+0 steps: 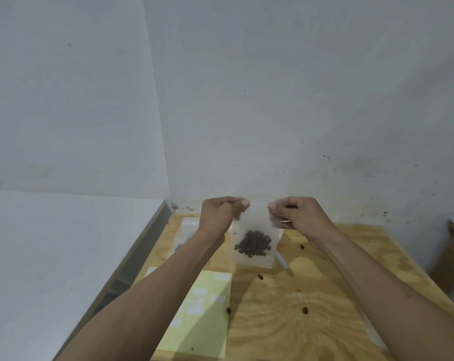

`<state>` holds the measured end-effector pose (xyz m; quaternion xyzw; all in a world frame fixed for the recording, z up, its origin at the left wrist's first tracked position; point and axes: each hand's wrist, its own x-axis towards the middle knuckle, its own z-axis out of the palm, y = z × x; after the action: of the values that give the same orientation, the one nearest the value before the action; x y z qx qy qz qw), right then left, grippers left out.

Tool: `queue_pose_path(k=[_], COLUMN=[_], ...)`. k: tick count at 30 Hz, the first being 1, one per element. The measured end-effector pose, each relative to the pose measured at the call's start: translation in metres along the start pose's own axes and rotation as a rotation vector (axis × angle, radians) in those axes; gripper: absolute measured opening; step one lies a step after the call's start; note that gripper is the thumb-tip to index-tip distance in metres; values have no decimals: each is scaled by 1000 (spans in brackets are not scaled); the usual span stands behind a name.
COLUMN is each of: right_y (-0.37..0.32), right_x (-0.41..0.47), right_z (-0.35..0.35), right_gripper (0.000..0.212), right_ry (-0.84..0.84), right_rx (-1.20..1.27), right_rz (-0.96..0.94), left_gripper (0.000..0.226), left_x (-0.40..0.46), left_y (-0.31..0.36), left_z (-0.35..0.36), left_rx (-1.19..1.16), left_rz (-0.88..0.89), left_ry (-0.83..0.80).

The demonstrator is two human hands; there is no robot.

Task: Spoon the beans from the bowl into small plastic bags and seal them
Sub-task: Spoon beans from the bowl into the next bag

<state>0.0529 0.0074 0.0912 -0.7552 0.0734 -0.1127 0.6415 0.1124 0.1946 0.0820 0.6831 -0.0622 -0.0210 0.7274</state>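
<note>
I hold a small clear plastic bag (256, 230) up above the wooden table (311, 321). Dark beans (253, 246) sit bunched in its lower half. My left hand (220, 216) pinches the bag's top left corner between thumb and fingers. My right hand (297, 214) pinches the top right corner in the same way, and something thin and pale shows beneath its fingers. The bag's top edge stretches between my two thumbs. A pale spoon handle (284, 264) lies on the table behind the bag. No bowl is in view.
Several stray beans (305, 310) lie scattered on the wood. A pale green sheet with white labels (207, 316) lies at the front left. More plastic bags (185, 233) lie flat at the back left, behind my left forearm. A white surface (51, 256) adjoins the table's left edge.
</note>
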Motion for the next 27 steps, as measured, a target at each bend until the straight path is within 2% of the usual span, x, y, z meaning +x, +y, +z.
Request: queue_pose_path(k=[5,9,13,15,17,18,21,25,27], right_y=[3,6,16,19,18,17,18,17,21], right_x=[3,4,-5,-6,-2,1,10,16,20], right_z=[11,17,28,35,43,47,64,91,104], right_gripper=[11,31,14,10,5,5,21,15,18], right_ry=[118,14,-144,-96,-39,-21,29,-52,-83], right_rx=[46,138,13,16,70,102,154,17,-43], right_rz=[-10,40,103,104,126,149,225,289,295], left_gripper=[11,15,12,20,37,38,9,9,13], left_x=[2,6,13,16,17,17,18,18,19], left_y=[2,5,10,8,5,3,-4,-7,-11], left_z=[-7,-17,-32,-41,-52,-58,-81,-105,-114], left_rx=[-11,-59,-91,-69,-3,51,134,145,154], left_rz=[-8,-30,-37,-44,-111,-154,-220,-237,-255], left_ry=[-8,-7,-1,-28,-65,-78,-96,34,79])
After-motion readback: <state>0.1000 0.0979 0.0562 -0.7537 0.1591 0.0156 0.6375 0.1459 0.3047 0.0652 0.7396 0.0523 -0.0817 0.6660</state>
